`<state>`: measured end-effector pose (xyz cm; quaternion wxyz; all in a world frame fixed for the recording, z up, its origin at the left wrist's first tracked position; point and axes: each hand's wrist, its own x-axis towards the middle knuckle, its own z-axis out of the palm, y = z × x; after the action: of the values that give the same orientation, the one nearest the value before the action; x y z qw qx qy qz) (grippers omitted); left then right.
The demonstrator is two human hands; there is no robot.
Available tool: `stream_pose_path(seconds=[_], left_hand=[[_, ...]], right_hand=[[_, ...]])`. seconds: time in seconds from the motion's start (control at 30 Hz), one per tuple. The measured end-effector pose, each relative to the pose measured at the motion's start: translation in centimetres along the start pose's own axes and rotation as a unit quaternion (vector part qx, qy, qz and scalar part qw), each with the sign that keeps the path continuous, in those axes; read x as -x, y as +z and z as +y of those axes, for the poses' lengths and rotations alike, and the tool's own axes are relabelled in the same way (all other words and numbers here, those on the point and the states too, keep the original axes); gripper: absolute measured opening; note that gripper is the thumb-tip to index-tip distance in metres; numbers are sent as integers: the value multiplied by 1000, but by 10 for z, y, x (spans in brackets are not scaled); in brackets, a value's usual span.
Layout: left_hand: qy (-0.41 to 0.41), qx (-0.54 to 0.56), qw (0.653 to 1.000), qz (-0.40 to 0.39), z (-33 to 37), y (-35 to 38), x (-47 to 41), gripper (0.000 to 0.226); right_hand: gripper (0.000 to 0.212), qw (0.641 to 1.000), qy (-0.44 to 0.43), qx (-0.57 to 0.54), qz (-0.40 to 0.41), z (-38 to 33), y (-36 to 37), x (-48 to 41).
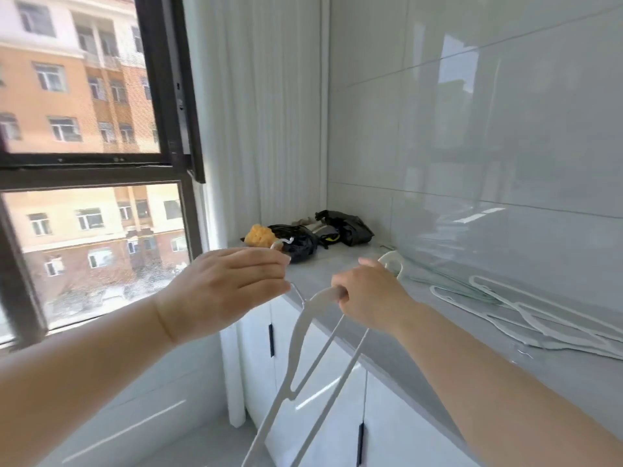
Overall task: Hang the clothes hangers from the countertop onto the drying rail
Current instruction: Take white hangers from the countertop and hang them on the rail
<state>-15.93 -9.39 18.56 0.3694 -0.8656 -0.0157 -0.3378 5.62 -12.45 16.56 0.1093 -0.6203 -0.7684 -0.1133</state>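
My right hand [371, 298] grips a white plastic hanger [296, 348] at its neck. The hanger's body hangs down in front of the cabinet and its hook [391, 261] sticks up behind my fingers. My left hand [219, 288] hovers palm down just left of it with straight fingers, level with the countertop edge. A small white hook [278, 245] peeks over those fingertips, and I cannot tell whether the hand holds it. Several more white and pale green hangers [526, 311] lie in a pile on the grey countertop [404, 348] by the tiled wall. No drying rail is in view.
Black plastic bags [347, 227] and a yellow sponge [259, 235] sit in the far corner of the countertop. White cabinet doors [320, 416] with black handles are below it. A dark-framed window [91, 163] fills the left side, and a white curtain [259, 112] hangs beside it.
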Motion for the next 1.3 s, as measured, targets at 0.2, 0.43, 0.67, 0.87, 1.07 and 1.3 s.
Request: stream_pose_path(seconds=[0.2,0.43,0.67,0.87,1.07,1.3], left_hand=[[-210,-69,971,-88,21,-66,32,23],[-613,159,755,-168,62,-135,34,13],[-658,198,671,-279,88,-211,70,20],[-711,77,657,-240,112,-321,123,30],[-742,-29,637,-207,142,-437,170,29],[-749,-183,595,-226,161,-550,208,29]], right_hand=[[26,991,-67,-117,18,-54,2,3],[37,982,-79,-170,3,-114,-21,9],[39,967,-81,-240,21,-196,-49,18],[35,947,-148,-285,27,-315,-66,42],[17,915,-231,-327,50,-434,-90,77],[34,893,-344,-284,64,-546,-136,105]])
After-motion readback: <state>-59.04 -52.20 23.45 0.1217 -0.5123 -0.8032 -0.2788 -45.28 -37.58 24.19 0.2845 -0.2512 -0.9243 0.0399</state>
